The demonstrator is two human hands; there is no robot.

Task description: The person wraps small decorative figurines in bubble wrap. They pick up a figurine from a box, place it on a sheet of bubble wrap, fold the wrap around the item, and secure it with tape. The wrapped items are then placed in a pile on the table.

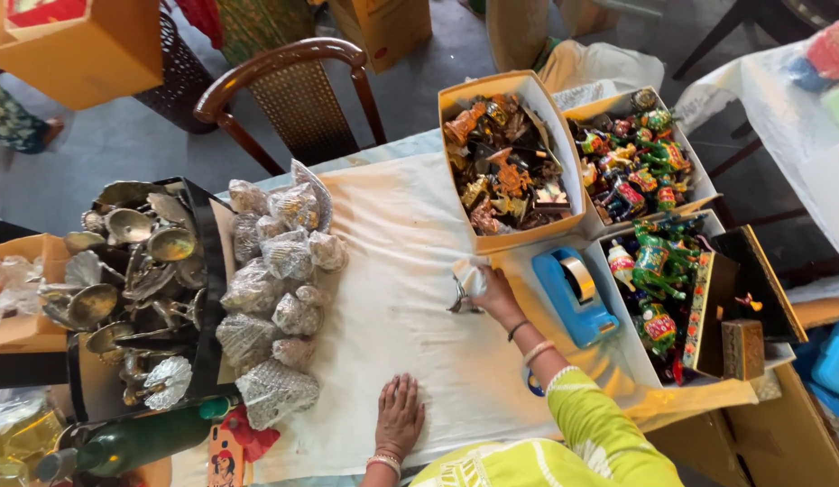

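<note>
My left hand [400, 415] lies flat, palm down with fingers apart, on the white cloth [392, 234] near the front edge. My right hand [496, 293] reaches forward and grips a small metal piece partly wrapped in white paper [467, 281], held just above the cloth. A blue tape dispenser [573, 293] stands right beside that hand. Behind it sits an open cardboard box of brown and gold figurines [508, 162].
A pile of plastic-wrapped silver pieces [275, 298] lies left of the cloth, next to a black box of loose metal spoons and dishes [135, 280]. Boxes of colourful painted figurines [636, 162] stand on the right. A wooden chair [293, 90] stands behind the table. A green bottle [131, 442] lies front left.
</note>
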